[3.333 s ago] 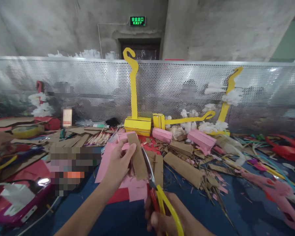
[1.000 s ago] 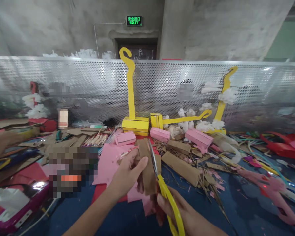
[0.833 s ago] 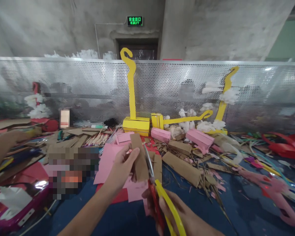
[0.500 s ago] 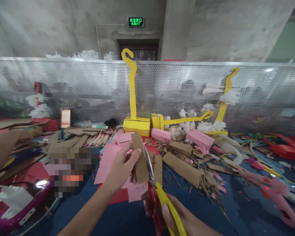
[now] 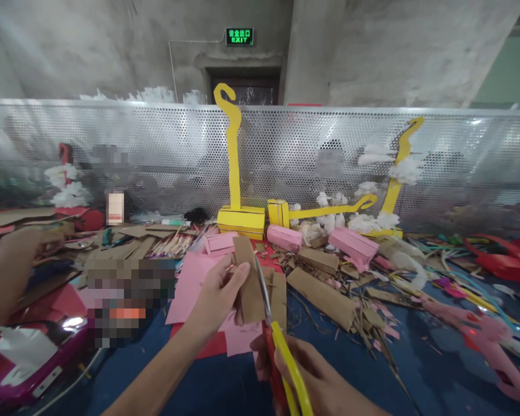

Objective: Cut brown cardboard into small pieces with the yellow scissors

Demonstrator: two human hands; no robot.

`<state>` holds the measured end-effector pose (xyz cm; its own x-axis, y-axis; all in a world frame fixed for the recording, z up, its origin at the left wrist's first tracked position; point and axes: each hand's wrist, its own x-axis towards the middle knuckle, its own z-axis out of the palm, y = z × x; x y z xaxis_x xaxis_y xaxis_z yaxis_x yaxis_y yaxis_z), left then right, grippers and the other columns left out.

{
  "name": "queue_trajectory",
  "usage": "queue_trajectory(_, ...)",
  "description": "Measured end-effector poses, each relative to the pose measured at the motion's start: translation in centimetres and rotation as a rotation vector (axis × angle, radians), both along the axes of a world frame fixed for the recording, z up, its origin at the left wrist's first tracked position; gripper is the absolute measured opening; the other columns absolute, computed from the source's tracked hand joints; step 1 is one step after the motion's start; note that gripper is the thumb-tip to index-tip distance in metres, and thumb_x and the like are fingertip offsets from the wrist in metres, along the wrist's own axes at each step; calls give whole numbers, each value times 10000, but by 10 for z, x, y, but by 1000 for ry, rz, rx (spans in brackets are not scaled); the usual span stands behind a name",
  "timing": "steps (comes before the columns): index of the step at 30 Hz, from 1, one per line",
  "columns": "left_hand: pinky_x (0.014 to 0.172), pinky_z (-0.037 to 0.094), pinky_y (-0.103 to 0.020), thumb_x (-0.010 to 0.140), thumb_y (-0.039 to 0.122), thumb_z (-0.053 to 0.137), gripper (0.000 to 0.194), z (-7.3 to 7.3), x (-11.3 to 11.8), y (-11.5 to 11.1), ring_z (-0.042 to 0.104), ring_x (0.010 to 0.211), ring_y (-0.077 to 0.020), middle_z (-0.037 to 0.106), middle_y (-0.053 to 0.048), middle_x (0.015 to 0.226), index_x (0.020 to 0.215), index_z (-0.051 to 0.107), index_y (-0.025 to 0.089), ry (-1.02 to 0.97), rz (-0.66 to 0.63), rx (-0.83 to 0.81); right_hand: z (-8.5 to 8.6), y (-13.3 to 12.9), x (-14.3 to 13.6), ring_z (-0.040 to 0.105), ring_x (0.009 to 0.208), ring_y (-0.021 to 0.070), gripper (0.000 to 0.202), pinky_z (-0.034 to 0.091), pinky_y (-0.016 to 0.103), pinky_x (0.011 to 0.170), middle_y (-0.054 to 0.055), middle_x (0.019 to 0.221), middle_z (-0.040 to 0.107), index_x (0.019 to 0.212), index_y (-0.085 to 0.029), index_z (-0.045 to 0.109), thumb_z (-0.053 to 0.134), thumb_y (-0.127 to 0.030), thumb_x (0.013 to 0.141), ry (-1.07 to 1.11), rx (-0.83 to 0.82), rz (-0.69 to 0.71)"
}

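Observation:
A brown cardboard piece [image 5: 248, 283] is pinched upright in my left hand [image 5: 223, 289], the thumb across its face. Scissors [image 5: 291, 367] with red and yellow handles are held in my right hand [image 5: 312, 375], its fingers wrapped round the handles. The metal blades lie along the right edge of the cardboard piece and look nearly together. Behind them, pink sheets [image 5: 188, 289], a red sheet [image 5: 214, 345] and another cardboard piece [image 5: 279, 300] lie on the blue table [image 5: 346, 378].
A yellow box with a tall hook [image 5: 241, 222] stands behind. Pink boxes [image 5: 353, 247], cardboard strips [image 5: 323, 297] and scraps lie to the right, near a pink glue gun [image 5: 485, 341]. At left are a purple power strip [image 5: 47, 370] and another person's arm [image 5: 8, 271].
The scissor handles have come closer together as my right hand's fingers shifted. The cardboard has barely moved. At left, the other person's arm has moved slightly.

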<state>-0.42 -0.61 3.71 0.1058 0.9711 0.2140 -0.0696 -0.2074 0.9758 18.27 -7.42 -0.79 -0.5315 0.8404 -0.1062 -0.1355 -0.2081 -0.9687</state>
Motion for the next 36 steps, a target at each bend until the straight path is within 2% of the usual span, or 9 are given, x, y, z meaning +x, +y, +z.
queue_trajectory(5,378,403,-168,922,456,569,362,0,-2,0,465,368,-78,535,82,557,1195,563,218,5,-15,4,-1,2,-1,542,574,51,582,495,197,583,24,925,600,1094,-179,635,623,-693,819,-30,35,17)
queue_trajectory(10,389,424,-188,908,459,582,381,1,-1,0,451,338,-84,533,87,515,1195,573,209,2,-8,1,0,2,-1,536,586,54,555,481,191,581,17,899,579,1040,-171,611,609,-686,835,-7,50,63)
queue_trajectory(14,371,414,-185,890,465,604,377,2,0,1,446,327,-82,522,88,500,1161,587,203,-6,3,5,-6,3,-3,544,606,75,543,489,208,581,24,906,575,1051,-176,592,613,-676,839,21,59,35)
queue_trajectory(18,354,411,-176,904,450,595,366,2,0,-1,479,342,-86,537,80,532,1175,563,207,-7,-13,12,-10,4,-2,499,553,52,600,475,199,550,11,893,568,1094,-182,574,644,-700,798,6,49,-10)
queue_trajectory(22,314,395,-170,916,474,570,368,1,1,-4,506,366,-93,573,47,603,1160,559,199,19,-62,5,-4,2,2,521,598,54,672,492,197,593,8,923,552,1144,-195,569,683,-721,742,-36,54,36)
queue_trajectory(25,290,408,-178,934,492,530,359,-1,3,-5,511,368,-97,583,30,640,1129,557,192,63,-119,6,3,-1,5,525,622,61,682,510,212,628,19,944,558,1175,-192,573,650,-731,765,-38,78,50)
queue_trajectory(31,280,420,-176,931,491,532,317,-2,5,-4,506,349,-92,574,39,618,1036,537,191,59,-119,12,2,-4,5,579,724,110,612,545,248,685,50,1010,594,1195,-200,619,685,-657,793,40,16,-13)
queue_trajectory(36,272,414,-176,912,499,562,326,-3,5,-2,507,342,-92,593,34,629,1011,527,191,21,-105,-3,-4,1,3,595,741,115,500,541,233,674,55,991,621,1169,-201,656,708,-564,829,149,9,12)
